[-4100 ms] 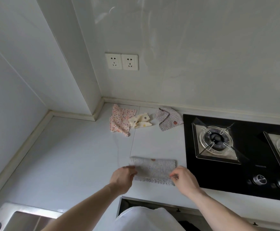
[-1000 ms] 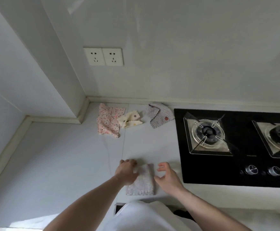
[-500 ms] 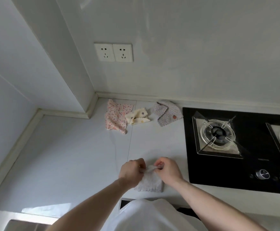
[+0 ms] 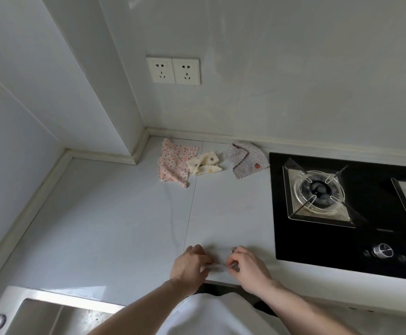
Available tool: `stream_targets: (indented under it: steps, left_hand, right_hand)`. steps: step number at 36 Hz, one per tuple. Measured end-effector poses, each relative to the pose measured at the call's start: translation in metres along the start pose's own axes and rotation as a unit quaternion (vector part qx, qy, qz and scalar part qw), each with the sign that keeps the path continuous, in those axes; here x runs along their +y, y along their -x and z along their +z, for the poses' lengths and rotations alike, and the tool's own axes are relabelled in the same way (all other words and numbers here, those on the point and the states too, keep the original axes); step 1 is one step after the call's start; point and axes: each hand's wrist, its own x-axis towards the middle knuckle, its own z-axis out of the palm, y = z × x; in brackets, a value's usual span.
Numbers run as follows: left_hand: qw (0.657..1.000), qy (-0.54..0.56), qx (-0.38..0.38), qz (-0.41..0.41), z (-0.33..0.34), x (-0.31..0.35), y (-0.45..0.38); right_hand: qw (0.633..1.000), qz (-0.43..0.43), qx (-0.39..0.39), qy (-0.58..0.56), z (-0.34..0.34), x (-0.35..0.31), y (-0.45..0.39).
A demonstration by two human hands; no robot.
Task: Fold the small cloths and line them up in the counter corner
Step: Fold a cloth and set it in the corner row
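My two hands meet at the near edge of the counter (image 4: 115, 228), just in front of my body. My left hand (image 4: 190, 264) and right hand (image 4: 246, 267) each pinch one end of a small grey cloth (image 4: 217, 266), which is bunched into a thin strip stretched between them; most of it is hidden by my fingers. Far ahead of my hands, by the back wall, three unfolded cloths lie in a loose row: a pink cloth (image 4: 173, 163) nearest the corner, a yellow cloth (image 4: 204, 163) overlapping its edge, and a second grey cloth (image 4: 246, 159) beside the stove (image 4: 342, 247), which sits to the right of my right hand. To fold well, I judge I should lay the strip flat, match the edges squarely, press the crease, then carry it forward and left to the corner.
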Motion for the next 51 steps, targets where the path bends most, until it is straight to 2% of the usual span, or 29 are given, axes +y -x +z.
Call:
stream_targets:
  steps: [9,14,18,22,26,30,33,37,46,51]
  left_hand:
    - [0.995,0.054,0.01,-0.086,-0.002,0.01,-0.003]
    - [0.99,0.032,-0.036,-0.133,-0.01,0.017,-0.01]
    - [0.996,0.032,-0.019,-0.086,-0.019,0.024,-0.017]
    - [0.992,0.107,-0.045,-0.043,-0.038,0.055,-0.024]
    - [0.982,0.158,-0.106,0.015,-0.049,0.099,-0.03]
    - [0.969,0.2,-0.122,0.078,-0.053,0.151,-0.028]
    - [0.948,0.258,-0.136,0.126,-0.052,0.195,-0.023]
    - [0.931,0.284,-0.143,0.178,-0.042,0.253,-0.018]
    - [0.946,0.231,-0.137,0.18,0.009,0.382,-0.016]
    - [0.95,0.2,-0.137,0.197,0.037,0.464,-0.014]
  right_hand:
    - [0.998,0.041,-0.001,-0.042,0.007,0.0,0.008]
    - [0.992,0.058,-0.036,-0.104,0.005,0.002,0.019]
    - [0.982,0.09,-0.019,-0.167,-0.016,0.008,0.035]
    - [0.966,0.1,0.038,-0.236,-0.044,0.025,0.052]
    - [0.963,0.066,0.022,-0.26,-0.08,0.044,0.081]
    - [0.968,0.063,0.029,-0.242,-0.11,0.067,0.116]
    - [0.96,0.091,0.053,-0.258,-0.127,0.09,0.146]
    - [0.942,0.096,0.108,-0.301,-0.149,0.122,0.193]
    - [0.919,0.132,0.197,-0.314,-0.183,0.214,0.306]
    - [0.922,0.149,0.218,-0.284,-0.197,0.275,0.361]
